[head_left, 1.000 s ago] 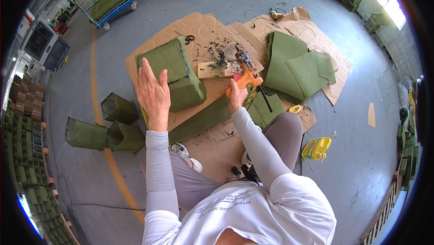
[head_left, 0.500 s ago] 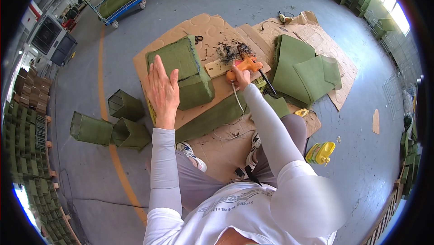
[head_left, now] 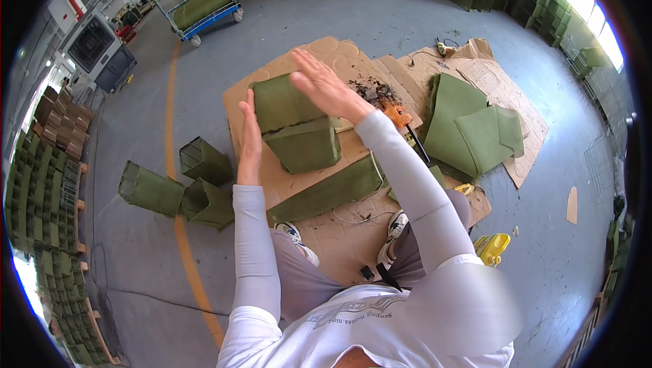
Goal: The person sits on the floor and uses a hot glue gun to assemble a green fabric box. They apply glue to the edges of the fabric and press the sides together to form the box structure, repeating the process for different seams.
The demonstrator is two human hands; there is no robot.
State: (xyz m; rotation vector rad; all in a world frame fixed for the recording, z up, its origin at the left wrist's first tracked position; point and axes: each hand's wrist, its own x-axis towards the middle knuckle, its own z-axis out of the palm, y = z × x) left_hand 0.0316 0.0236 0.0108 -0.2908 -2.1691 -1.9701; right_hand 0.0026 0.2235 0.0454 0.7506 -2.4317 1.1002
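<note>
A green felt-like box (head_left: 302,144) lies on the cardboard between my two hands. My left hand (head_left: 250,142) is upright along its left side, fingers straight and thumb up. My right hand (head_left: 329,89) reaches over its far right edge, fingers stretched out flat; whether it touches the felt I cannot tell. Both hands hold nothing. Just right of my right wrist lies an orange glue gun (head_left: 396,113) with a black stick out of its back, partly hidden by my forearm. Dark glue scraps (head_left: 372,89) are heaped by its tip.
Folded green felt sheets (head_left: 468,123) lie on cardboard (head_left: 526,144) to the right. A long green strip (head_left: 326,191) is before my feet. Three green square tubes (head_left: 153,190) stand left, a yellow jug (head_left: 492,248) right. A blue cart (head_left: 210,20) stands far left.
My right hand has let go of the glue gun and moved left over the box. My left hand has turned edge-on beside the box. The view has shifted slightly.
</note>
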